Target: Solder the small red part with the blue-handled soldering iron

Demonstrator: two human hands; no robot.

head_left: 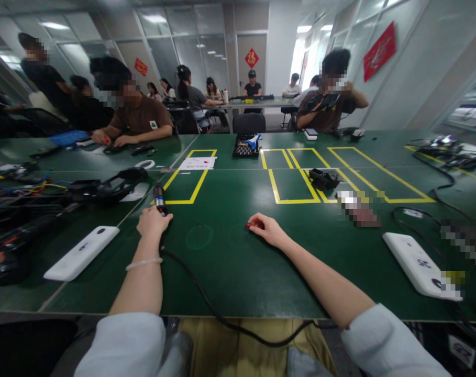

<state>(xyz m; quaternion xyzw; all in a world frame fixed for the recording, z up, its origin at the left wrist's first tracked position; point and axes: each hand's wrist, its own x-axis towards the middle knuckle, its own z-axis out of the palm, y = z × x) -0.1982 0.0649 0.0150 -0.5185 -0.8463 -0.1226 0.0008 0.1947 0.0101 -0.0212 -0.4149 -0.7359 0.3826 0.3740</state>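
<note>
My left hand (153, 222) lies on the green table at left of centre, its fingers closed around the rear end of a black and blue cylindrical tool (158, 195) that looks like an electric screwdriver. The tool points away from me. From beside my left wrist a black cable (198, 287) curves over the table's front edge. Right of centre, the thumb and fingers of my right hand (266, 230) pinch a small red piece (247, 226) just above the tabletop; most of it is hidden by the fingers.
White power banks or similar white devices lie left (82, 253) and right (416, 262). Black assemblies (108, 188) crowd the left side. A black part (324, 179) sits near yellow tape outlines (296, 201). Farther back are a black tray (245, 151) and co-workers (139, 118) across the table.
</note>
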